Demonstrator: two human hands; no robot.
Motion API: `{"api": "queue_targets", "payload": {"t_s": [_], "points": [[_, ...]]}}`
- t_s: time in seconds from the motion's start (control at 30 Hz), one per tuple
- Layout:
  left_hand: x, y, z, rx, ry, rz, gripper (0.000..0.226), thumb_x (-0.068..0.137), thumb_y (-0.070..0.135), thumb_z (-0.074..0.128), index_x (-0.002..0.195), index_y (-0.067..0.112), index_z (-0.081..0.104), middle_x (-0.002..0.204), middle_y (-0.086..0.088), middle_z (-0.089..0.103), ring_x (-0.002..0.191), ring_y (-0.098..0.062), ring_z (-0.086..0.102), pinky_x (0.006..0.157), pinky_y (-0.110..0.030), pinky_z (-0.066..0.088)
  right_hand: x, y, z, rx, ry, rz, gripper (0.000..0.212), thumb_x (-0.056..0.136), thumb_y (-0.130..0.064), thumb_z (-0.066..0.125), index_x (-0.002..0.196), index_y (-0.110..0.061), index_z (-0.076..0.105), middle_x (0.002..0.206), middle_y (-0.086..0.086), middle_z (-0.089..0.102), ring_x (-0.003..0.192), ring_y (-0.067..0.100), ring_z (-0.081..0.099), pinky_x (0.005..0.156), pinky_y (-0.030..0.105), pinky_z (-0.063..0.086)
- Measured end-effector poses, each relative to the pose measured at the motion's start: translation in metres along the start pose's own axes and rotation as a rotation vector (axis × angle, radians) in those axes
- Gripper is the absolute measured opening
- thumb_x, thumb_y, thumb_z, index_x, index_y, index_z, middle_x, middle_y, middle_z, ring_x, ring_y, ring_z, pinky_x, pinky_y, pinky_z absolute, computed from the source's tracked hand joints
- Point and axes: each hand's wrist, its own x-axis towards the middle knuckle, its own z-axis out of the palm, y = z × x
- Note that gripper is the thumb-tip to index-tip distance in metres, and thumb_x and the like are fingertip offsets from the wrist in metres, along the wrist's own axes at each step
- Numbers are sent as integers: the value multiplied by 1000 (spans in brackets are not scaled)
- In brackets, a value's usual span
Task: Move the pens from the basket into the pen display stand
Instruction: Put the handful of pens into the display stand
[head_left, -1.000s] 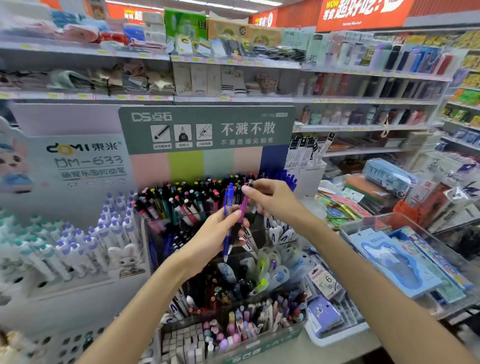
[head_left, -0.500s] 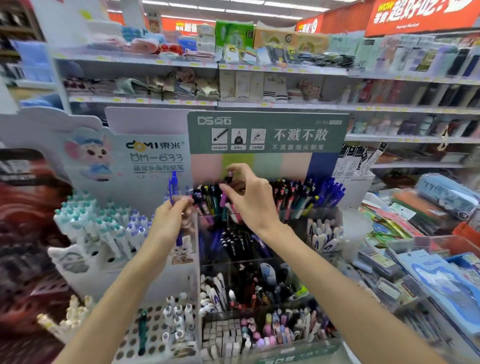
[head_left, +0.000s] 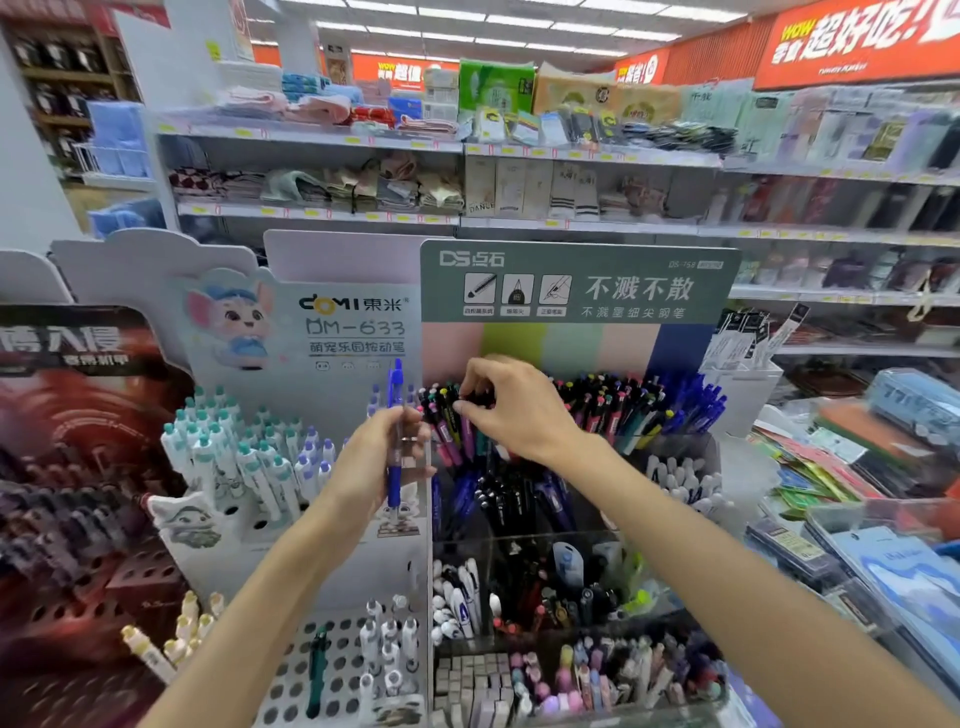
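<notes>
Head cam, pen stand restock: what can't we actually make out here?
- Basket: not in the head view at all, so its contents are unknown.
- Right hand: fingertips buried among the top-row pens; whether they pinch a pen cannot be told.
- Blue pen in the left hand: the fingers cover part of its barrel; print too small to read.
- Lower compartments: dark and blurred behind clear plastic; items not countable.

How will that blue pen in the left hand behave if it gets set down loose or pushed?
The blue pen looks like a stiff, slim plastic barrel, so probably light and rigid. Its round body would likely roll, though the clip near the top may stop it. The left hand holds it upright with an easy grip.
</notes>
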Motion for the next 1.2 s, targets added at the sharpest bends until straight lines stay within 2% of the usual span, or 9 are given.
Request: {"api": "queue_targets", "payload": {"t_s": [0.13,0.23,0.33,0.47,0.57,0.7,0.9,1.03,1.2], "points": [[0,-6,13,187,-120,19,32,104,21,33,83,13,56,64,4,61,54,-7,56,55,-23,55,-8,-9,-26,358,89,200,21,90,-35,62,94,-18,73,86,-4,65,78,7,56,71,19,43],[-2,-12,40,379,-280,104,28,102,23,36,89,17,60,66,10,56,54,2,51,63,-21,53,-26,-8,-52,688,-25,379,23,88,-36,64,101,-19,73,93,-7,73,81,-2,63,76,13,47],[5,-18,76,531,-432,182,24,101,26,40,93,22,63,75,-1,57,66,-2,52,77,-33,55,-50,15,-78,787,18,436,12,89,-17,66,97,-12,71,75,-7,70,60,-2,59,59,13,47],[27,-36,120,838,-423,502,19,91,30,63,107,22,67,97,3,70,89,-12,61,85,-37,48,-85,70,-116,859,468,631,10,92,-12,60,85,-17,65,75,0,67,56,0,61,57,14,49],[42,-47,154,1124,-244,813,34,84,34,70,117,30,62,111,11,62,106,-14,53,85,-33,46,-107,115,-135,538,797,681,10,90,-16,63,81,-19,65,71,-3,67,58,0,63,68,22,54],[56,-60,186,1434,-109,999,24,79,33,74,102,25,71,102,1,65,98,-24,57,79,-36,42,-112,143,-122,277,677,606,2,89,-17,65,88,-18,66,77,3,68,71,14,65,71,32,56],[63,-64,188,1445,10,1033,12,72,27,80,82,21,75,82,0,66,79,-26,62,71,-36,45,-93,163,-109,55,441,389,14,86,-21,68,90,-8,71,82,5,69,75,19,65,70,41,56],[65,-60,181,1456,9,1005,11,74,32,77,82,25,76,80,2,67,83,-25,62,73,-36,44,-85,172,-103,-146,184,365,23,83,-34,70,97,-15,73,88,2,59,85,15,48,66,31,39],[64,-59,179,1474,-21,1024,11,75,33,77,84,25,76,81,1,67,84,-25,61,73,-36,43,-84,173,-93,-92,92,380,24,80,-31,73,98,-14,75,85,-2,44,88,16,43,68,27,30]]}}
